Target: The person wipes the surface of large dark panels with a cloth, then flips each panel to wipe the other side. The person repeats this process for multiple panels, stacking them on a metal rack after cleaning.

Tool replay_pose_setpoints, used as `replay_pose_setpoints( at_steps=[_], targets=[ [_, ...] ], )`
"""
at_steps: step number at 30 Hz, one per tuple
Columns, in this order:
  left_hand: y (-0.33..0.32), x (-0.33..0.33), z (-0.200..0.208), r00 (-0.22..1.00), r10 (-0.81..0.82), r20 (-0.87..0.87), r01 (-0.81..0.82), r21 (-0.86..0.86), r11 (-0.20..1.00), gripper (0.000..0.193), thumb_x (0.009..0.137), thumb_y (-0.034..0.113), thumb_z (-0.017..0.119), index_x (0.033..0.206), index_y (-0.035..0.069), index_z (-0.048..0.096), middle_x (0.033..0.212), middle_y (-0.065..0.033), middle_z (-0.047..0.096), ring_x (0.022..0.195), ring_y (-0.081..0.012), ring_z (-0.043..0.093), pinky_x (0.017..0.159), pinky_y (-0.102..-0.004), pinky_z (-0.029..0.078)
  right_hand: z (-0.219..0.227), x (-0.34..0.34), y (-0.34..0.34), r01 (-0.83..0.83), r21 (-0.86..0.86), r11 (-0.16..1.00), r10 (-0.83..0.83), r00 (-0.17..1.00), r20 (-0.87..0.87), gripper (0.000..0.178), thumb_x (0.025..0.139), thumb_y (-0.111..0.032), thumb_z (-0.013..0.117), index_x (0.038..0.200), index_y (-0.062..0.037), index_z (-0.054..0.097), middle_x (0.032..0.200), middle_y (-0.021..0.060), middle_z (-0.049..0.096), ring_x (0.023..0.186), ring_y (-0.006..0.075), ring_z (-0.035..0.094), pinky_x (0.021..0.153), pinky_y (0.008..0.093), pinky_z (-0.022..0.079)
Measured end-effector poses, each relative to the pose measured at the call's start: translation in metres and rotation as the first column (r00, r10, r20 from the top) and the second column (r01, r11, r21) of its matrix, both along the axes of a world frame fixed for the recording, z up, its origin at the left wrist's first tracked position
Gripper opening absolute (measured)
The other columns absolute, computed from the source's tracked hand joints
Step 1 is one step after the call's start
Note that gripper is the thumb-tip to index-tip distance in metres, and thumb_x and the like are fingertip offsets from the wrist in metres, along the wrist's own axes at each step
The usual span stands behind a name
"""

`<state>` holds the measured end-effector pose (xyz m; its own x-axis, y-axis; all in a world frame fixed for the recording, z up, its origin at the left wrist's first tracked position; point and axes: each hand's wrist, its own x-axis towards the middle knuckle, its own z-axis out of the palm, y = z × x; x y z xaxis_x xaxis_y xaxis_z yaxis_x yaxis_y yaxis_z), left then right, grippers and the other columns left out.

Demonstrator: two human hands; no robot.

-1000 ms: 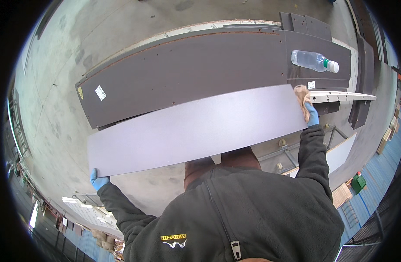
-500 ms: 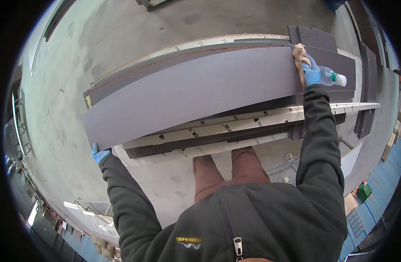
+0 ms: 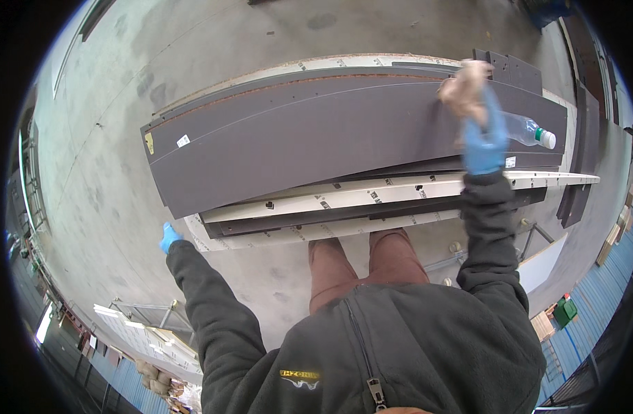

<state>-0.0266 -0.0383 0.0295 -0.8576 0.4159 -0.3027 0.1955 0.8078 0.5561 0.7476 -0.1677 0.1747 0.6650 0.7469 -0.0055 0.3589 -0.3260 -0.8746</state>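
A long dark grey panel (image 3: 309,145) lies on a stack of similar panels in front of me. My right hand (image 3: 485,141), blue-gloved and smeared by motion, grips a crumpled beige cloth (image 3: 463,91) over the panel's right end. Beside that hand, a clear plastic bottle (image 3: 520,129) with a white cap and green ring lies on its side on the stack. My left hand (image 3: 169,237), also blue-gloved, is just off the panel's near left corner with nothing in it. Its fingers are small in view but look extended.
Pale edge strips (image 3: 372,196) with dark printed marks run along the stack's near side. More dark panels (image 3: 584,138) stand at the far right. A metal frame with a white board (image 3: 543,263) is at my right, a similar frame (image 3: 147,314) at my left. Concrete floor surrounds the stack.
My left hand has let go of the panel's near left corner. The panel's left end now sits lower, uncovering a small white label behind it. My right hand has swept the cloth slightly left.
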Motion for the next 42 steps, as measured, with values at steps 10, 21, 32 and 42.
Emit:
replay_pose_setpoints(
  at_steps=[10, 21, 32, 42],
  targets=[
    [0.014, 0.273, 0.012, 0.287, -0.790, -0.542, 0.936, -0.015, 0.351, 0.078, 0.097, 0.048, 0.066, 0.157, 0.003, 0.044, 0.164, -0.0293, 0.035, 0.153, -0.0450, 0.031, 0.126, -0.0570, 0.024, -0.112, -0.150, 0.033, -0.432, -0.405, 0.806, 0.592, 0.600, 0.539, 0.069, 0.071, -0.052, 0.082, 0.129, -0.0172, 0.067, 0.168, 0.0197, 0.036, 0.156, 0.0423, 0.029, 0.124, 0.0695, 0.014],
    [0.011, 0.313, 0.001, 0.200, -0.853, -0.482, 0.831, -0.377, 0.408, 0.092, 0.100, 0.068, 0.042, 0.168, 0.009, 0.024, 0.174, -0.0204, 0.020, 0.161, -0.0424, 0.013, 0.128, -0.0630, 0.004, -0.116, -0.043, -0.007, -0.195, -0.227, 0.954, 0.297, 0.714, 0.634, 0.073, 0.093, -0.066, 0.060, 0.136, -0.0066, 0.063, 0.163, 0.0246, 0.041, 0.154, 0.0472, 0.031, 0.124, 0.0635, 0.017],
    [0.009, 0.313, 0.004, 0.189, -0.859, -0.476, 0.819, -0.405, 0.405, 0.091, 0.100, 0.067, 0.043, 0.169, 0.010, 0.022, 0.175, -0.0204, 0.017, 0.162, -0.0408, 0.012, 0.128, -0.0629, 0.004, -0.085, -0.077, 0.029, -0.273, -0.080, 0.959, 0.272, 0.802, 0.532, 0.014, 0.082, -0.019, 0.073, 0.080, -0.0045, 0.071, 0.140, 0.0182, 0.065, 0.136, 0.0389, 0.054, 0.119, 0.0610, 0.030],
    [0.009, 0.314, 0.005, 0.196, -0.858, -0.475, 0.824, -0.395, 0.406, 0.090, 0.101, 0.064, 0.044, 0.168, 0.009, 0.023, 0.174, -0.0208, 0.019, 0.161, -0.0420, 0.013, 0.128, -0.0635, 0.004, -0.103, -0.101, 0.027, -0.401, -0.493, 0.772, 0.632, 0.559, 0.536, 0.081, 0.072, -0.051, 0.086, 0.138, -0.0115, 0.062, 0.166, 0.0128, 0.040, 0.154, 0.0400, 0.034, 0.122, 0.0683, 0.021]
  ],
)
